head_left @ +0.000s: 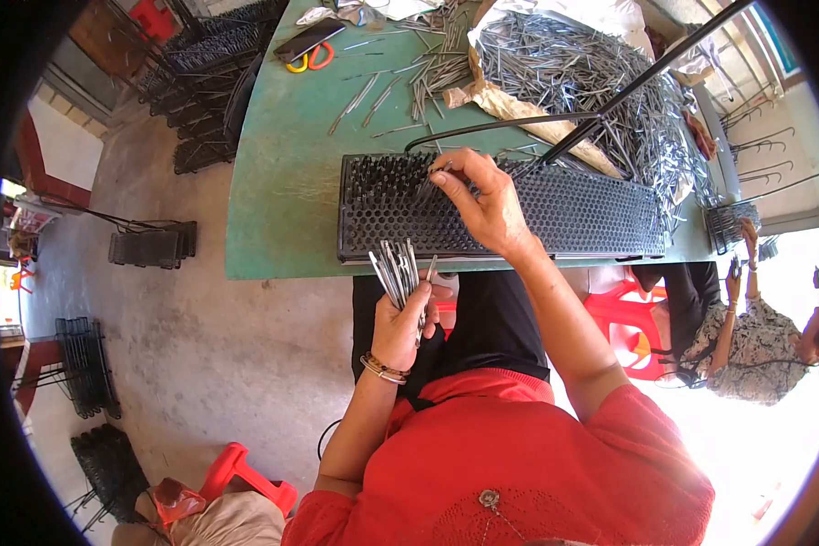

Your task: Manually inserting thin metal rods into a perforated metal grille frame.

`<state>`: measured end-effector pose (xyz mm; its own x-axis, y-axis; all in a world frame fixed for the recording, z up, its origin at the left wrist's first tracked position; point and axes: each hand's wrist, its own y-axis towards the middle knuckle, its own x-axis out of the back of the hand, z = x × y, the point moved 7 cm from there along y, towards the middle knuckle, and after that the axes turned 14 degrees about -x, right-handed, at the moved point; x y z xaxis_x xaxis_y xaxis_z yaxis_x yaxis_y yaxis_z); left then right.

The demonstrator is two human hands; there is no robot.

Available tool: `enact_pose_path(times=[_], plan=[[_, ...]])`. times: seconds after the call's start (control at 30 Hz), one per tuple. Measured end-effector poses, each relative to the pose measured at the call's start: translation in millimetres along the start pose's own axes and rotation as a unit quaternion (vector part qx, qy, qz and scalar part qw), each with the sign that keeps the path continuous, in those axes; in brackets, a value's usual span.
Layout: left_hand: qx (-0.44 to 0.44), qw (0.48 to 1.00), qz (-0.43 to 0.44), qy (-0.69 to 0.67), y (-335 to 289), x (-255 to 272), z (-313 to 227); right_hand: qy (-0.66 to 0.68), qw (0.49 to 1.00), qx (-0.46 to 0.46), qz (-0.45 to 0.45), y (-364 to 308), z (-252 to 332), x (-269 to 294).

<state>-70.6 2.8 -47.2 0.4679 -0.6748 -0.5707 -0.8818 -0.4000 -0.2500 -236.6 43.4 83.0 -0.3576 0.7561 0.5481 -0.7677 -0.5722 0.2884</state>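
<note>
My left hand (402,329) is closed round a bunch of thin metal rods (393,268), their ends sticking up past the fingers. It is just below the table's near edge. Over the black perforated rack (578,214), my right hand (491,205) has thumb and forefinger pinched together on what looks like a thin rod, mostly hidden by the fingers. Many rods (382,182) stand upright in the holes at the rack's left. The holes toward its right show no rods. A bent black handle (601,114) rises from the rack's far side.
On the green table (287,182) lie a large heap of rods (591,73) on brown paper (519,114), scissors (318,56) and a dark flat object (309,41). Similar racks (150,246) hang or stand at the left. At the right, a co-worker (760,341) sits by a red stool (628,328).
</note>
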Motion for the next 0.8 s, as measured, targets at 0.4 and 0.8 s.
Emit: enact_pose_path(times=[0.4, 0.8], plan=[[-0.008, 1.0, 0.004, 0.023, 0, 1, 2, -0.036, 0.999, 0.025, -0.024, -13, 4, -12], [-0.019, 1.0, 0.006, -0.004, 5, -5, -3, 0.003, 0.995, 0.013, -0.098, -16, -2, -5]])
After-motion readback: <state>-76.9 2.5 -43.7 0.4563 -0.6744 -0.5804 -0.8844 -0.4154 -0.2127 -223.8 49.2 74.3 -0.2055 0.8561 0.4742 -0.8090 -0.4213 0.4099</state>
